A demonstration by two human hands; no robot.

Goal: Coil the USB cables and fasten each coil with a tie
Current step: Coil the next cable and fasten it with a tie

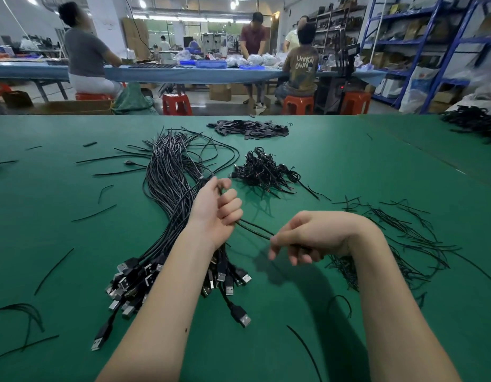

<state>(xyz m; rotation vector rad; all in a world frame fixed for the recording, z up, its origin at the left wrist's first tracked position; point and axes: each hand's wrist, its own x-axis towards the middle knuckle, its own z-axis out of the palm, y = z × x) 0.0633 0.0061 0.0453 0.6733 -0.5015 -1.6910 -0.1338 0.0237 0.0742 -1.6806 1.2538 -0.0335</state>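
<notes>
The left hand [219, 208] is curled round a single cable [255, 229], fingers folded over it with the thumb on top. From the bottom of that fist the cable runs as a doubled black strand down and to the right, straight into the right hand [307, 241], whose fingers are loosely bent round the far end. So the held length lies between the two hands, its long axis slanting from upper left to lower right, taut and clear of the desk [45, 216].

The coming wrap turns on that span: the left hand looks to serve as the anchor, the right as the end that would carry the strand round, and the right is the nearer to the free length.

Just left of and beneath the left hand lies the bundle [167, 188] of uncoiled cables, plugs [134, 282] fanned out toward the person. Beyond the left hand, slightly right, sits a heap of finished coils [263, 169]. Loose ties [404, 232] are scattered just right of the right wrist, within easy reach for the fastening.
</notes>
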